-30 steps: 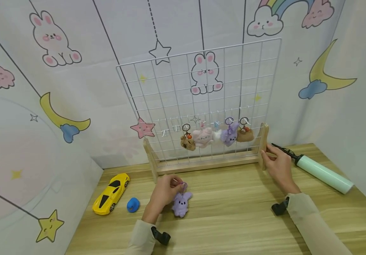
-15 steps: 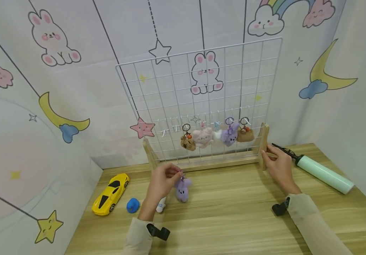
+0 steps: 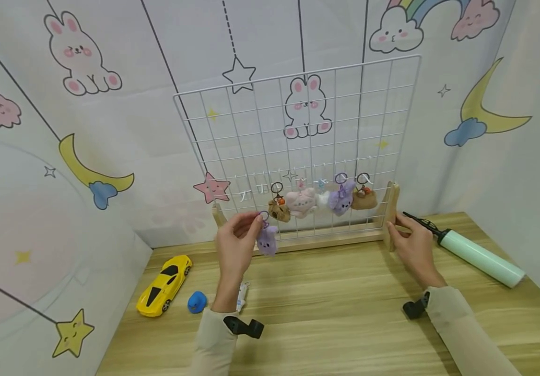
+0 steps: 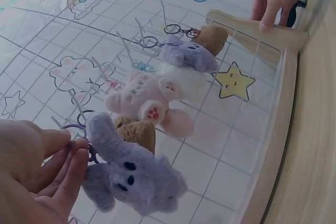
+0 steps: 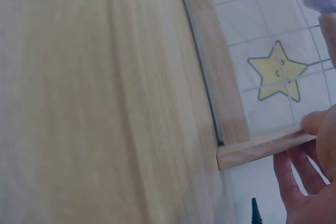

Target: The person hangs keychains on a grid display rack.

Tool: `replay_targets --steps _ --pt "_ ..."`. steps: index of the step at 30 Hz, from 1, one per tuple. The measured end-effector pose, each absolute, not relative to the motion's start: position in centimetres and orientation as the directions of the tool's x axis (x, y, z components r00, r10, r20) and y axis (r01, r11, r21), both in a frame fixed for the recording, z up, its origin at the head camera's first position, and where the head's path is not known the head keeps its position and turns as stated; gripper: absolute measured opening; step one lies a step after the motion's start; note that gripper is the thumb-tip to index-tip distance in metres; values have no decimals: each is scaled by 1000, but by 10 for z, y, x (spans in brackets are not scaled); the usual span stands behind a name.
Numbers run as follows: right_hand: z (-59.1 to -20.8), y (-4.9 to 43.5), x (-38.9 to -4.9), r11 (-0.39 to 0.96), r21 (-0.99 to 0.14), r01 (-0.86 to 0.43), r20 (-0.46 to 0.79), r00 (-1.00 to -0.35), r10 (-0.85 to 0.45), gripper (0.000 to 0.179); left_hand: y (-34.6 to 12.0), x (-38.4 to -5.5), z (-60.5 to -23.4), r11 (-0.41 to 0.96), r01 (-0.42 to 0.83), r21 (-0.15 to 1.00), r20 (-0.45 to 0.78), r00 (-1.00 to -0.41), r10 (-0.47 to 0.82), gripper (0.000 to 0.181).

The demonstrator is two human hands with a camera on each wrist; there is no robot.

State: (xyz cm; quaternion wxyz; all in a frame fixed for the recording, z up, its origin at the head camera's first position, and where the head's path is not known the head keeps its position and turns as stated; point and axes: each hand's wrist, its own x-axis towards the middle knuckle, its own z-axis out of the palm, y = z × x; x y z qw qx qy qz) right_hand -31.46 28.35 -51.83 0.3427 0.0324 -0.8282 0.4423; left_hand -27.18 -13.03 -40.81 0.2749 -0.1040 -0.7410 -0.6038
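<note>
My left hand (image 3: 238, 243) pinches the ring of a purple bunny plush keychain (image 3: 267, 241), which dangles in front of the lower left of a white wire grid rack (image 3: 293, 125). In the left wrist view the purple bunny (image 4: 134, 174) hangs close before the grid, its ring between thumb and fingers. On the grid's hooks hang a brown plush (image 3: 279, 210), a pink plush (image 3: 301, 202), a white one (image 3: 323, 200), another purple bunny (image 3: 342, 198) and a brown plush (image 3: 364, 199). My right hand (image 3: 413, 244) grips the rack's right wooden upright (image 3: 390, 216) between thumb and fingers.
Bare hooks (image 3: 245, 195) stick out at the grid's left. A yellow toy car (image 3: 164, 286) and a blue toy (image 3: 197, 302) lie at the left. A small white plush (image 3: 242, 297) is partly behind my left forearm. A mint-green cylinder with a black handle (image 3: 480, 257) lies right.
My left hand has lifted the purple bunny keychain off the table, up and forward to the grid. The white plush behind the forearm has come into sight. My right hand stays on the upright.
</note>
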Motion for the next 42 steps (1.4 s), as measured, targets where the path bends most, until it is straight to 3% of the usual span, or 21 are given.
replay_targets --steps 4,10,17,24,31,42 --pt "-518 284 -314 603 -711 -362 599 -761 249 41 -117 -276 -404 51 538 841 534 -811 -239 19" --pt "-518 283 -314 600 -713 -362 596 -764 248 41 -99 -279 -399 -281 522 805 447 -846 -291 28" --pt "-521 285 -316 606 -713 -353 590 -768 248 42 -84 -288 -400 -484 488 726 351 -869 -349 38" --pt "-521 284 -315 598 -716 -360 590 -770 243 42 -83 -294 -404 -527 470 708 294 -874 -386 29" --pt "-520 285 -315 600 -712 -364 596 -764 245 42 -87 -296 -405 -509 474 719 296 -870 -393 31" --pt "-519 284 -315 598 -715 -362 595 -764 249 41 -117 -292 -421 -292 448 845 306 -853 -422 21"
